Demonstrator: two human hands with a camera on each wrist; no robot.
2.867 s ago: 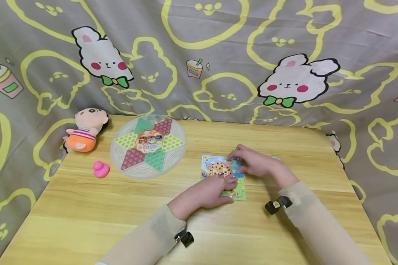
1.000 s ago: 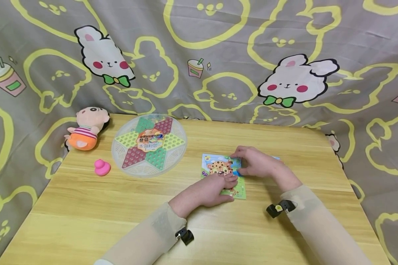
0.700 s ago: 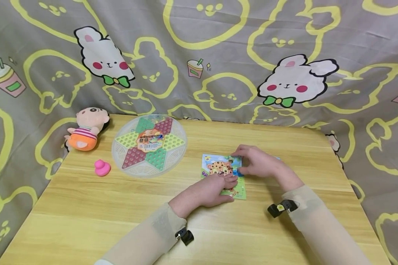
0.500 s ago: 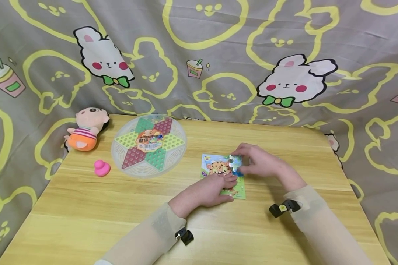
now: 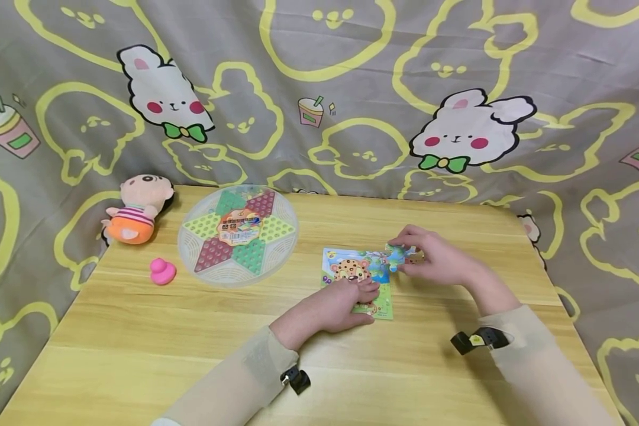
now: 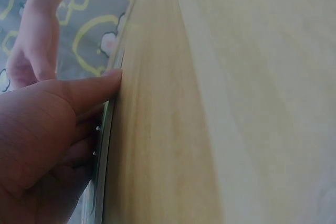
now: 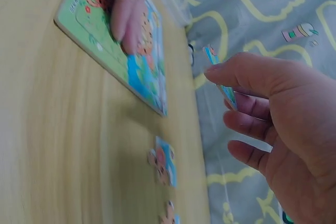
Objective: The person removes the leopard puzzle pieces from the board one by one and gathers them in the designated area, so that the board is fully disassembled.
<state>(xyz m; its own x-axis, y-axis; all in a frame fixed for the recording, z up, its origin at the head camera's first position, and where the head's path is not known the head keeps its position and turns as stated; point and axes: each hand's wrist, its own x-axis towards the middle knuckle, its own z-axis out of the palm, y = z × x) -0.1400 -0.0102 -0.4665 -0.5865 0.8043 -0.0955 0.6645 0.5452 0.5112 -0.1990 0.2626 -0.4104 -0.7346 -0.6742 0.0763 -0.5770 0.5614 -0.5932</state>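
A flat jigsaw puzzle board [image 5: 384,305] with a spotted leopard picture lies on the table. My left hand [image 5: 343,306] rests on its lower left part with the fingers laid over the picture. In the left wrist view the left thumb [image 6: 89,92] lies at the board's edge [image 6: 103,156]. Just right of the board's upper right corner, my right hand [image 5: 436,258] pinches a blue and green puzzle piece [image 5: 396,255]. Seen from the right wrist, that piece [image 7: 227,94] is held edge-on between thumb and fingers, above the table.
Loose puzzle pieces lie right of the board, one a blue and orange piece [image 7: 165,162], another piece [image 7: 169,214] partly cut off. To the left are a round Chinese checkers board [image 5: 239,275], a pink toy duck [image 5: 162,272] and a plush doll [image 5: 138,210]. A patterned curtain [image 5: 362,77] surrounds the table.
My right hand has tilted the puzzle piece up at the board's upper right corner and carried it off to the right. The left hand has stayed on the board.
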